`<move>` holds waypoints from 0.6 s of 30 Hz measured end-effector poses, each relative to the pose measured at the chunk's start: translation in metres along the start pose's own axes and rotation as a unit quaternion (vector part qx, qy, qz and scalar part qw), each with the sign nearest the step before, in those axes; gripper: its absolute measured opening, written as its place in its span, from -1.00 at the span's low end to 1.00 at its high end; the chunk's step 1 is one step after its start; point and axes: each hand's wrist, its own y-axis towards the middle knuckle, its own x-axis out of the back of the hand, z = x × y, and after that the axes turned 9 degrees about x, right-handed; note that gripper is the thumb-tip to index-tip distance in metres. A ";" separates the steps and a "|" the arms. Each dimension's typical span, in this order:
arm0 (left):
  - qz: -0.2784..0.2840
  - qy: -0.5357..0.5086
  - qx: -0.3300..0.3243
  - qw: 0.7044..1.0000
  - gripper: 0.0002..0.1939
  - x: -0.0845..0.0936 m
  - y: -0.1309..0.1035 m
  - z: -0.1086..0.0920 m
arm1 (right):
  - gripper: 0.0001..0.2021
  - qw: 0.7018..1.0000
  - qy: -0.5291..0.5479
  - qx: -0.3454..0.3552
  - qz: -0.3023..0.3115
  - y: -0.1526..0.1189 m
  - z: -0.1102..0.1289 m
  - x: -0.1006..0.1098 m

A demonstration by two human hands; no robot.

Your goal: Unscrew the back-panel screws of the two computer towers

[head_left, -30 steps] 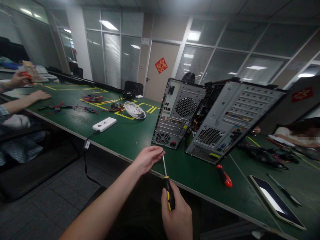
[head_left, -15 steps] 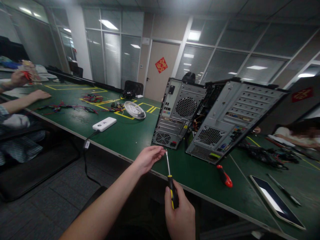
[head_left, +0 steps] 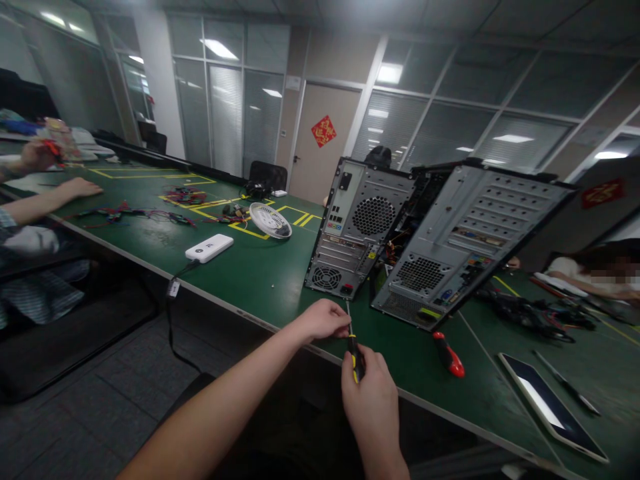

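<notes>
My right hand [head_left: 373,393] is wrapped round the black and yellow handle of a screwdriver [head_left: 355,360], whose metal shaft points away from me. The fingers of my left hand [head_left: 324,320] are bent and pinched at that shaft, just below the tip. Beyond the tip stands a computer case [head_left: 333,250], its rear side facing me, with a fan grille, ports and a red switch near the bottom. A second, larger computer case [head_left: 440,247] leans at its right, tilted in view. Near its base lies a red and black handled tool [head_left: 449,355].
A tablet [head_left: 553,407] and a thin pen-like tool [head_left: 566,382] lie at right, with black cables [head_left: 525,313] behind. Toward the left are a cabled white power bank [head_left: 209,249], a white round cover [head_left: 271,221] and wires [head_left: 135,213]. Other people's hands [head_left: 80,189] appear at the left.
My right hand has moved the screwdriver forward and slightly right, its tip now close to the case's base. My left hand has shifted right, its fingers curling in at the shaft.
</notes>
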 end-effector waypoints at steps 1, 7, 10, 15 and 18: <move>0.002 0.000 0.006 1.000 -0.79 -0.002 0.004 -0.001 | -0.71 1.000 -0.013 -0.007 0.013 0.003 0.001 -0.001; -0.024 0.040 0.069 0.997 -0.68 -0.007 0.016 -0.013 | -0.79 0.997 -0.047 -0.041 0.055 0.015 0.009 -0.004; -0.037 0.054 0.088 0.994 -0.66 -0.008 0.015 -0.018 | -0.79 0.996 -0.046 -0.047 0.061 0.019 0.013 -0.004; -0.049 0.073 0.084 0.993 -0.68 -0.007 0.020 -0.016 | -0.71 0.998 -0.010 -0.033 0.047 0.013 0.017 -0.003; -0.061 0.109 0.066 0.990 -0.72 -0.006 0.024 -0.011 | -0.67 0.999 0.028 -0.016 0.018 0.002 0.018 -0.002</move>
